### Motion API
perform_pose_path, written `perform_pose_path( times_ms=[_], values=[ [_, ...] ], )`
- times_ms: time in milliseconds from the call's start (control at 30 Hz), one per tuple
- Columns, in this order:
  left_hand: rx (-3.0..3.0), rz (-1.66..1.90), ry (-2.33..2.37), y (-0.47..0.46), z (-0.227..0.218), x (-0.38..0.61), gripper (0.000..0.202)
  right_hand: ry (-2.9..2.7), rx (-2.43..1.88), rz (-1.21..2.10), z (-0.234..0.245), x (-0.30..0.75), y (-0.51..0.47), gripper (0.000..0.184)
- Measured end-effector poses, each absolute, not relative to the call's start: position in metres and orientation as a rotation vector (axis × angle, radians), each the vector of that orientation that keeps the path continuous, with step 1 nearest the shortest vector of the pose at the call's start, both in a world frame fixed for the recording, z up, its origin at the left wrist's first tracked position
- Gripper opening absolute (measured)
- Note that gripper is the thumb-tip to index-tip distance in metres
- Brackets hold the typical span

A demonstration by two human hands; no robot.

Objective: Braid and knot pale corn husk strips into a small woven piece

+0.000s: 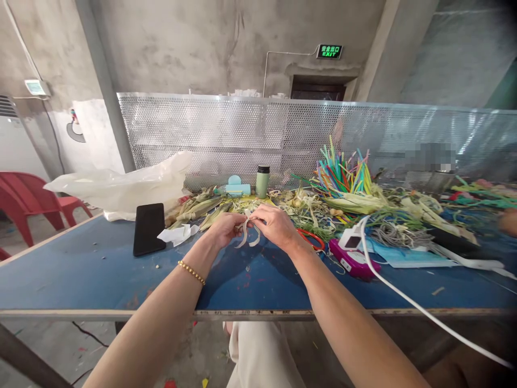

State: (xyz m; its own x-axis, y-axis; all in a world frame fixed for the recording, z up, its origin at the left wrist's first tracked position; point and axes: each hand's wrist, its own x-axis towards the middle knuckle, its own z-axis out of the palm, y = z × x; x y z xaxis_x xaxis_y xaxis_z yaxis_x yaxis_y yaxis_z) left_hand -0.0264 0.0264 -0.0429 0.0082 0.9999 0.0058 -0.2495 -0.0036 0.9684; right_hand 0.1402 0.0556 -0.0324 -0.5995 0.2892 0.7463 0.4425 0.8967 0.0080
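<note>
My left hand [225, 228], with a gold beaded bracelet [191, 273] at the wrist, pinches a pale strip of what looks like dried corn husk [244, 237]. Fingers of my right hand [277, 223] close on the same piece from the other side, so the two hands almost meet. Two curled ends of the strip hang below the fingertips, just over the blue table [246, 285]. Behind my hands lie loose husks [210, 211] and a tangle of plant fibres [302, 207]. The exact grip of the fingertips is too small to make out.
A black phone [149, 229], white tissue [178, 235] and plastic bag [125, 186] lie left. A green tumbler [262, 182] stands behind. Rightward are colourful pipe cleaners [347, 172], a purple power strip [354, 261] with a white cable [420, 319], and a blue mask [412, 256].
</note>
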Motion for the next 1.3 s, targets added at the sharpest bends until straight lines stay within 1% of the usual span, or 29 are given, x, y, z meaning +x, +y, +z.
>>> perform_pose_path(
  times_ms=[167, 367, 667, 767, 800, 867, 933, 967, 1133, 1300],
  values=[
    [0.997, 1.317, 1.017, 0.027, -0.041, -0.025, 0.008, -2.271, -0.542, -0.287, -0.032, 0.141, 0.056, 0.016],
    [1.057, 1.341, 0.943, 0.027, -0.045, -0.026, 0.019, -2.292, -0.547, -0.281, -0.031, 0.141, 0.055, 0.021],
    [1.076, 1.410, 0.982, 0.030, -0.049, -0.027, 0.020, -2.310, -0.572, -0.264, -0.033, 0.140, 0.053, 0.020],
    [1.151, 1.454, 1.027, 0.031, -0.050, -0.028, 0.019, -2.318, -0.553, -0.191, -0.030, 0.140, 0.046, 0.017],
    [1.193, 1.465, 1.054, 0.031, -0.051, -0.028, 0.019, -2.312, -0.549, -0.144, -0.028, 0.140, 0.045, 0.019],
    [1.289, 1.468, 1.099, 0.031, -0.052, -0.028, 0.018, -2.245, -0.585, -0.068, -0.026, 0.141, 0.044, 0.029],
    [1.380, 1.444, 1.111, 0.030, -0.053, -0.026, 0.020, -2.149, -0.676, -0.053, -0.025, 0.141, 0.047, 0.036],
    [1.420, 1.430, 1.107, 0.029, -0.053, -0.025, 0.020, -2.116, -0.722, -0.051, -0.026, 0.142, 0.050, 0.036],
    [1.542, 1.385, 1.094, 0.026, -0.053, -0.021, 0.020, -2.138, -0.813, 0.054, -0.035, 0.140, 0.064, 0.016],
    [1.547, 1.353, 1.064, 0.024, -0.051, -0.019, 0.017, -2.088, -0.817, 0.148, -0.037, 0.139, 0.066, 0.011]
  ],
)
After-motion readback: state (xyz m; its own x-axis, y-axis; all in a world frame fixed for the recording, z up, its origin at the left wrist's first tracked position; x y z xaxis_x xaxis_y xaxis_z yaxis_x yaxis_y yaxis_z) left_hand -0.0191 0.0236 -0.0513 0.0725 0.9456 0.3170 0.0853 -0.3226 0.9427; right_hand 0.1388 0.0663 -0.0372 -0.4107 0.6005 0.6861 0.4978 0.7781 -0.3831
